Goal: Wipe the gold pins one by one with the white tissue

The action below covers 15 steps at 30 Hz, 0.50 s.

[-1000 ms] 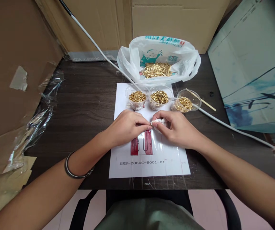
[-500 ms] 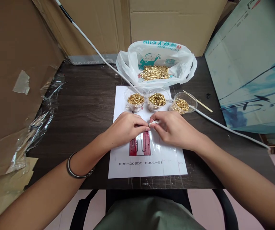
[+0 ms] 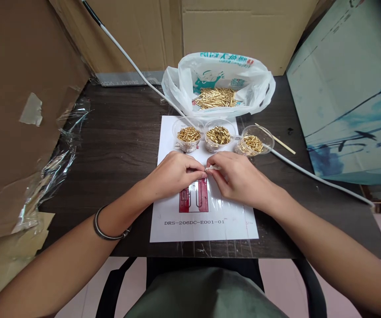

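Observation:
Over a printed paper sheet (image 3: 203,232) my two hands meet fingertip to fingertip. My left hand (image 3: 177,175) is closed in a pinch; whatever sits between its thumb and finger is too small to make out. Between the fingers of my right hand (image 3: 235,176) is a small white piece (image 3: 213,167), perhaps tissue or plastic, pointing toward the left fingertips. Just beyond stand a left clear cup (image 3: 188,135), a middle clear cup (image 3: 218,136) and a tilted right clear cup (image 3: 252,144), all holding small gold-coloured metal pins.
Behind the cups a white plastic bag (image 3: 257,99) lies open with longer gold pins (image 3: 215,97). A white cable (image 3: 134,70) crosses the dark table (image 3: 111,132). At right lies a wooden stick (image 3: 278,140). Cardboard (image 3: 137,35) walls the back and left; a printed panel (image 3: 349,101) stands right.
Both hands stay fingertip to fingertip over the sheet, with slight finger movement around the white piece. The whole view has shifted slightly; the cups and bag stay in place.

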Each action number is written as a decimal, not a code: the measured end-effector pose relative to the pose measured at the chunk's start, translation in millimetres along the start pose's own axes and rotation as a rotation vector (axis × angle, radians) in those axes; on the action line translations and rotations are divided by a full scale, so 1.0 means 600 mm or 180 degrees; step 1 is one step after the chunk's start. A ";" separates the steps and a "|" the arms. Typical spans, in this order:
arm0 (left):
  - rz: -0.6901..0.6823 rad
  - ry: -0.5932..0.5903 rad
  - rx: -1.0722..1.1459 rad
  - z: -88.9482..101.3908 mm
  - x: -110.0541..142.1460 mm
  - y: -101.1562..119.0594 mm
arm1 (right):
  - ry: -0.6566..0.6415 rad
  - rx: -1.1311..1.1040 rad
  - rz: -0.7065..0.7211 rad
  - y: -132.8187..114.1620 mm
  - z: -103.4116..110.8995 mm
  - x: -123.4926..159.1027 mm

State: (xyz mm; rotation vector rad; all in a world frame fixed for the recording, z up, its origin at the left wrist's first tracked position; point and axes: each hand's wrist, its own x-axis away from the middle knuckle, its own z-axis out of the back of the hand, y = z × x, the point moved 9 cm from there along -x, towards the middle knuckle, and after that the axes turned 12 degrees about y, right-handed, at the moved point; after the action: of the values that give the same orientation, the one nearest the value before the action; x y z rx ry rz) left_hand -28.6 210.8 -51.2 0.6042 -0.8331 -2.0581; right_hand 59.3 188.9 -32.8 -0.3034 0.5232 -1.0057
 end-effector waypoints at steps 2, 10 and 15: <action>0.0010 0.0006 -0.0012 0.000 0.000 -0.001 | 0.0002 -0.0033 -0.0030 0.002 0.000 0.000; 0.0082 -0.0032 0.0131 -0.001 0.002 -0.005 | -0.0084 -0.0435 -0.0542 0.020 0.003 -0.001; 0.0090 -0.0013 0.0071 0.000 0.001 -0.004 | -0.0129 -0.0408 -0.0615 0.023 0.003 -0.004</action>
State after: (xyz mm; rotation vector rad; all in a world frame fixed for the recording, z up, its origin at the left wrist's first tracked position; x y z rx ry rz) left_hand -29.9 211.2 -53.1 0.5973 -0.8636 -2.0275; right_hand 69.4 197.8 -37.3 -0.4950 0.5296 -1.1527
